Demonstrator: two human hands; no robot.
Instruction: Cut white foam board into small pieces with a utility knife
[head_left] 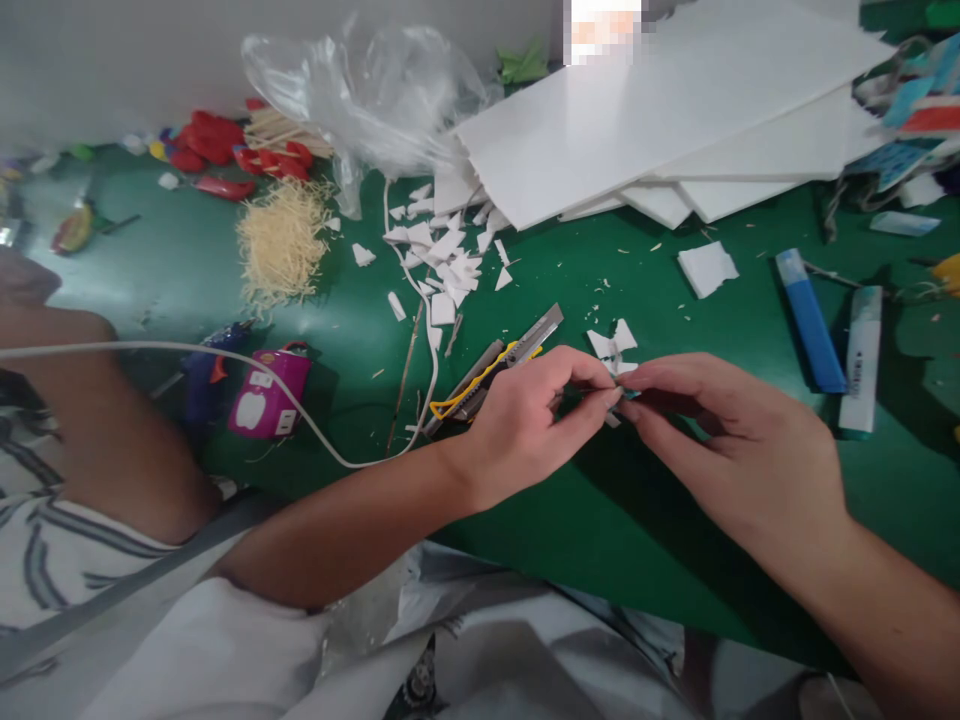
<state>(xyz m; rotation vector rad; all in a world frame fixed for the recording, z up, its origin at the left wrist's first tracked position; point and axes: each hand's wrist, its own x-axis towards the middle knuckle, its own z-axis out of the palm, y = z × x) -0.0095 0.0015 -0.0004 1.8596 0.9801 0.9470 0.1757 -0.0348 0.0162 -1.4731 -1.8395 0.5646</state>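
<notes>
My left hand (540,410) is closed, thumb and forefinger pinched together at the tips. Opposite it, my right hand (727,430) pinches too, and the fingertips of both hands meet. Between them is a tiny whitish, bluish piece (630,394), too small to name and mostly covered by the fingers. Just beyond the fingertips lie white foam bits (621,336). A utility knife (536,330) with a yellow-edged handle lies beside my left hand, partly hidden behind it.
White foam sheets (660,110) are stacked at the back, near foam scraps (450,260) and a plastic bag (375,90). Left are a pile of thin sticks (281,245), a purple box (270,395), a white cable (330,445) and another person's arm (127,430). Blue (811,320) and white (861,360) boxes lie right.
</notes>
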